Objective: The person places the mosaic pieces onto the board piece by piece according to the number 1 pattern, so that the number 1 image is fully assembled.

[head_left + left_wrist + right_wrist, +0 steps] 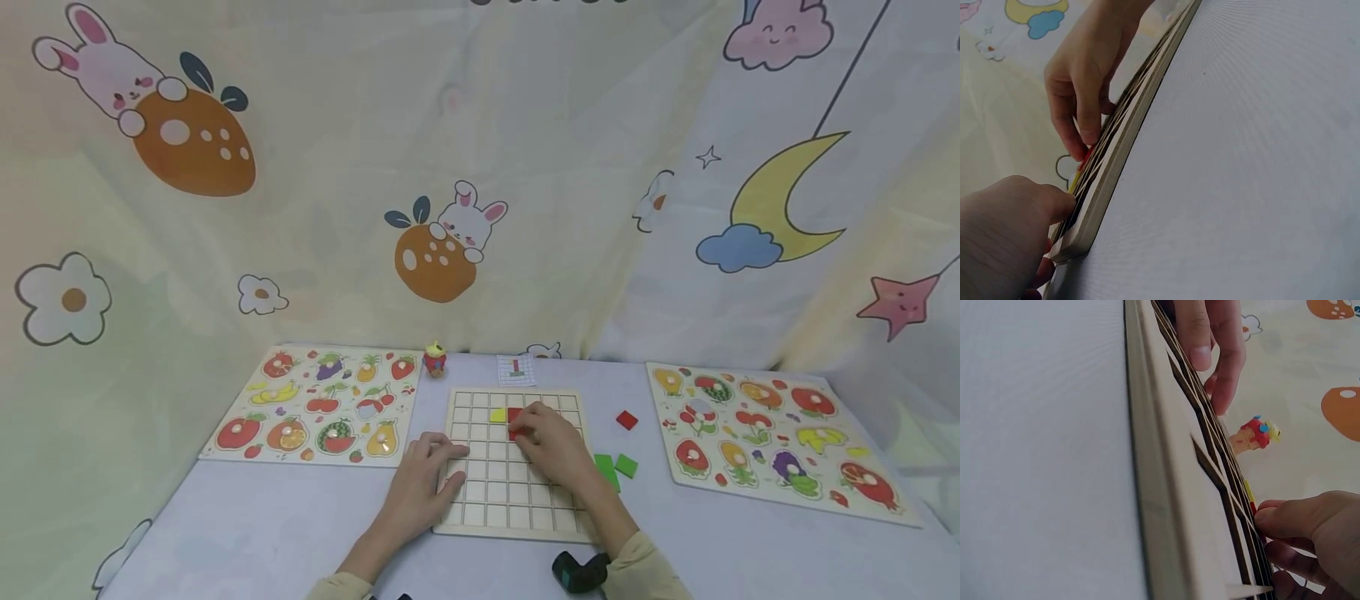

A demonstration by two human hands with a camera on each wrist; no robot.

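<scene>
A wooden grid board (487, 517) lies on the table between both hands. In its upper rows sit a yellow tile (498, 414) and, directly to its right, red tiles (513, 413). My right hand (553, 442) reaches over the board from the right and pinches a red tile (1089, 152) down at the grid, its fingers covering part of the red. My left hand (422, 483) rests at the board's left edge, fingers spread and relaxed, thumb toward the grid. In the left wrist view, the left thumb (1060, 205) lies along the board's rim.
Green tiles (626, 465) and one loose red tile (627, 419) lie right of the board. Behind it are a patterned card (517, 370) and a small toy figure (434, 360). Fruit puzzle boards lie left (311, 408) and right (780, 442). A printed cloth (330, 208) hangs behind.
</scene>
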